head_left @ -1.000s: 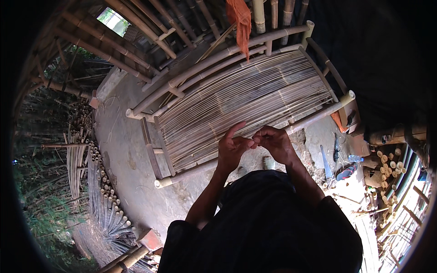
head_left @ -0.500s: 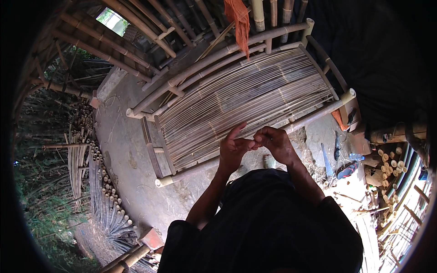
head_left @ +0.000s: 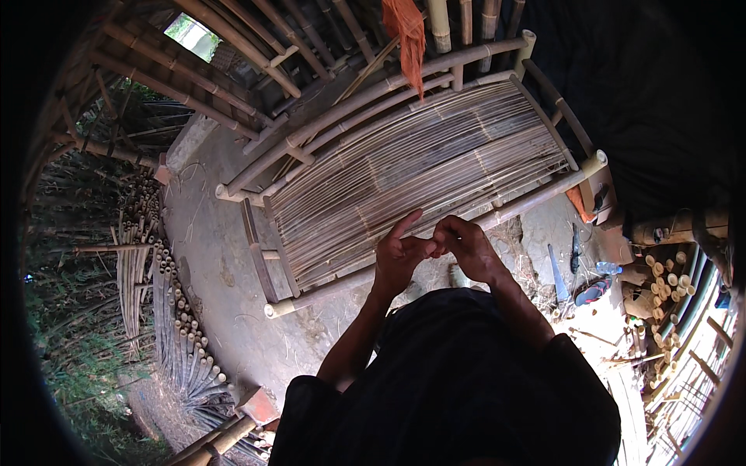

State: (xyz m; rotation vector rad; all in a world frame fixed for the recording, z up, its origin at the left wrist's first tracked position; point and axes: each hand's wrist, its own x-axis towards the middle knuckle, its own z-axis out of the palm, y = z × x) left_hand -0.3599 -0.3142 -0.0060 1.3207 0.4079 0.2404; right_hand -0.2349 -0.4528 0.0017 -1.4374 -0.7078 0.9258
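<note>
My left hand (head_left: pixel 397 258) and my right hand (head_left: pixel 471 245) meet fingertip to fingertip in front of my body, above the near rail of a bamboo bench (head_left: pixel 420 167). On the left hand the index finger points up and away, while the thumb reaches across to the right hand's fingertips. My right hand is closed in a pinch, its fingers bent downward. Whatever lies between the fingertips, if anything, is too small to make out. The bench has a seat of thin bamboo slats framed by thick round poles.
An orange cloth (head_left: pixel 406 43) hangs over the bench's back rail. On the ground to the right lie a handsaw (head_left: pixel 558 273) and sandals (head_left: pixel 594 291). Cut bamboo poles (head_left: pixel 186 342) are stacked at the left, with more bamboo pieces (head_left: pixel 670 281) at the far right.
Both hands stay almost in place, with only a slight shift of the right hand's fingers against the left thumb. The bench and surroundings look the same.
</note>
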